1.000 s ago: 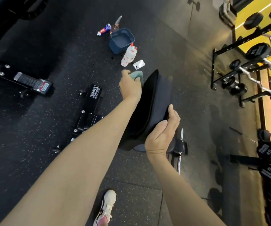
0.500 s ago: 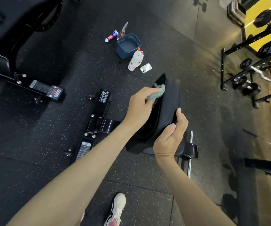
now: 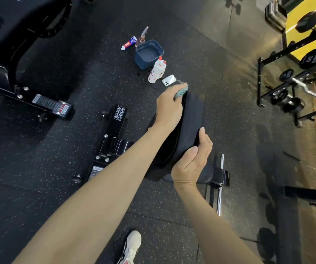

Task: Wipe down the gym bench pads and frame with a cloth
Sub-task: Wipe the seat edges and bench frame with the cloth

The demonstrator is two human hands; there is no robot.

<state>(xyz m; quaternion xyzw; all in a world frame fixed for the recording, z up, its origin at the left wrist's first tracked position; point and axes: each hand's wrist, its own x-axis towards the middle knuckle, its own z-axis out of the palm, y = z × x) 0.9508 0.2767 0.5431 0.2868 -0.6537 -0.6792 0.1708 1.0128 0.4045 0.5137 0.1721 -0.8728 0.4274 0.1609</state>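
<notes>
Fingers of our right hand (image 3: 192, 161) clasp the near edge of the probably stiff black cushioned pad (image 3: 192, 119); our left hand (image 3: 169, 109) clutches limp teal cloth (image 3: 182, 91).

Standing steeply tipped at picture centre: black matte bench pad (image 3: 193, 119), running from 7 o'clock up to 12 o'clock, thin edge showing. Being gripped near its lower end by the right hand (image 3: 190, 162), thumb lying along the side face. Sitting bunched at the pad's 12 o'clock tip: small teal cloth (image 3: 181, 91), being pressed there under the left hand (image 3: 168, 109). Lying flat on the floor at the pad's 9 o'clock: black steel frame (image 3: 118, 119), bearing white HAMMER STRENGTH lettering, bolts showing.
</notes>
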